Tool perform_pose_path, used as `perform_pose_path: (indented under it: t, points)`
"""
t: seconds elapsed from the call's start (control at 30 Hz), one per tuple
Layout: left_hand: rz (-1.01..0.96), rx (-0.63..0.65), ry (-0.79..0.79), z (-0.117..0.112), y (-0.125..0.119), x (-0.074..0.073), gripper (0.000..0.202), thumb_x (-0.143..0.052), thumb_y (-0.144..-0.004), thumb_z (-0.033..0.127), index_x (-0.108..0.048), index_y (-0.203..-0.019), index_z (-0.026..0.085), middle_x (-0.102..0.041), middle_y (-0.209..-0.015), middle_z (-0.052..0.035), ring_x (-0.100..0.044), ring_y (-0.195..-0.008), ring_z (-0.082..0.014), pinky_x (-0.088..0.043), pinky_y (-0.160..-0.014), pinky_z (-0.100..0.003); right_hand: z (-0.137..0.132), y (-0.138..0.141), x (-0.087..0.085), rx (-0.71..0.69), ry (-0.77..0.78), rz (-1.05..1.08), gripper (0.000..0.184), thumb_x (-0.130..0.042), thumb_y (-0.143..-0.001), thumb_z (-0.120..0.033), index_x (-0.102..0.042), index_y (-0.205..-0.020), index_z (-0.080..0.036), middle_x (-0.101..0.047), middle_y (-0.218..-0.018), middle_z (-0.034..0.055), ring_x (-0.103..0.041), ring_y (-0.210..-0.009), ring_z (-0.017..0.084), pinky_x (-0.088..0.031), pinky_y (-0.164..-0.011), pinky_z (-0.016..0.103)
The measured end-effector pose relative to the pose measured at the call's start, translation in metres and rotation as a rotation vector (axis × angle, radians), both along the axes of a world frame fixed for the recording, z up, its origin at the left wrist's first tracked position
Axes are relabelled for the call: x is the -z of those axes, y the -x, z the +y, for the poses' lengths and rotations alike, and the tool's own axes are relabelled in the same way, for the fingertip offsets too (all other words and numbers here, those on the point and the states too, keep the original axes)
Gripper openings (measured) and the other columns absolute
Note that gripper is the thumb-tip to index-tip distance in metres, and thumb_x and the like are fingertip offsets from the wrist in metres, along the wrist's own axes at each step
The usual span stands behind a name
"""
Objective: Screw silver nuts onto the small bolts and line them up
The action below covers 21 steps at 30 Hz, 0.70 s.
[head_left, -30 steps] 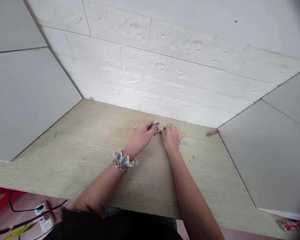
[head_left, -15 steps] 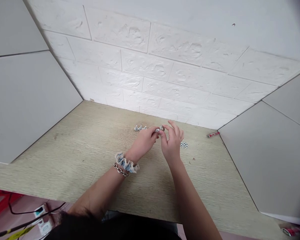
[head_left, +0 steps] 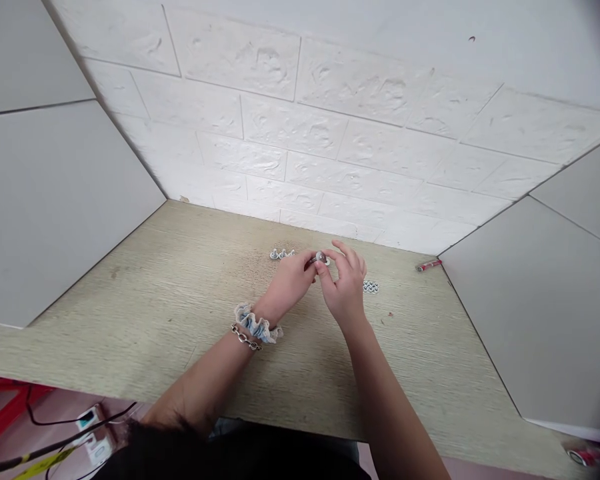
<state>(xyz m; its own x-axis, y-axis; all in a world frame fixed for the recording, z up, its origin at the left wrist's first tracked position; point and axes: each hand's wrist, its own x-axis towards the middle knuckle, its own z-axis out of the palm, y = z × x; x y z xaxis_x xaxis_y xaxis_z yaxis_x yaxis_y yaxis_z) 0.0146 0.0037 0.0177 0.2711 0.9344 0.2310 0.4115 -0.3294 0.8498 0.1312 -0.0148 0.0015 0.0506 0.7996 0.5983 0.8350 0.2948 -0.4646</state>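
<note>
In front of the standing bolts, my two hands meet over the table. My left hand [head_left: 293, 275] is closed with thumb and forefinger on a small metal piece that looks like a bolt, mostly hidden by the fingers. Against it my right hand [head_left: 344, 280] pinches a round metal washer [head_left: 321, 256] between thumb and forefinger, its other fingers lifted. To the left stand several bolts [head_left: 274, 254] in a row, shanks up, partly covered by my left hand. Beyond my right hand lies a tight cluster of small nuts [head_left: 371, 287].
The pale wooden tabletop [head_left: 180, 267] meets a white brick-patterned wall [head_left: 290, 120] behind. Grey panels [head_left: 70, 213] rise on both sides. A red cylinder [head_left: 429, 265] lies near the right panel. Cables and a power strip [head_left: 96, 433] are below the front edge at left.
The washer in my right hand has shifted slightly left and turned its flat face more toward me, onto the piece in my left hand. The view has moved slightly.
</note>
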Motion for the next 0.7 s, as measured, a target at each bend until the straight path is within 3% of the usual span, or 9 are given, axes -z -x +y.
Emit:
perform_pose_path:
  t: [0.13,0.37,0.57,0.7]
  points:
    - [0.021,0.012,-0.029,0.0008,0.0001,0.0020,0.025,-0.039,-0.078,0.019,-0.062,-0.087,0.018,-0.062,-0.068,0.0000,-0.054,-0.061,-0.0121,-0.040,-0.060,-0.023,-0.0003,0.0002,-0.0012,-0.030,0.015,0.039,0.027,-0.042,-0.083,-0.038,-0.059,-0.098,-0.022,-0.051,-0.118,0.0064,-0.043,-0.110,0.019,-0.024,-0.097,0.039]
    - [0.032,0.009,-0.032,-0.0027,-0.0028,0.0042,0.048,-0.042,-0.079,0.019,-0.041,-0.126,0.017,-0.064,-0.086,-0.0045,-0.056,-0.073,-0.0144,-0.043,-0.072,-0.027,0.0022,-0.0040,-0.0046,-0.017,0.128,0.070,0.025,-0.044,-0.081,-0.037,-0.063,-0.090,-0.023,-0.052,-0.117,0.0061,-0.043,-0.110,0.021,-0.027,-0.096,0.040]
    - [-0.099,0.078,0.042,-0.0072,-0.0026,-0.0021,0.046,-0.038,-0.075,0.013,-0.052,-0.118,0.020,-0.063,-0.102,-0.0035,-0.056,-0.091,-0.0156,-0.041,-0.084,-0.027,0.0042,-0.0066,-0.0038,-0.042,0.137,0.085,0.022,-0.048,-0.080,-0.036,-0.065,-0.081,-0.023,-0.055,-0.113,0.0045,-0.046,-0.106,0.020,-0.031,-0.093,0.037]
    - [-0.275,0.066,0.195,-0.0034,-0.0031,-0.0030,0.034,-0.040,-0.078,0.025,-0.061,-0.104,0.016,-0.064,-0.093,-0.0044,-0.056,-0.088,-0.0167,-0.043,-0.078,-0.027,0.0045,-0.0059,0.0001,-0.080,0.156,0.008,0.020,-0.047,-0.081,-0.031,-0.065,-0.086,-0.024,-0.056,-0.112,0.0037,-0.046,-0.104,0.020,-0.031,-0.093,0.037]
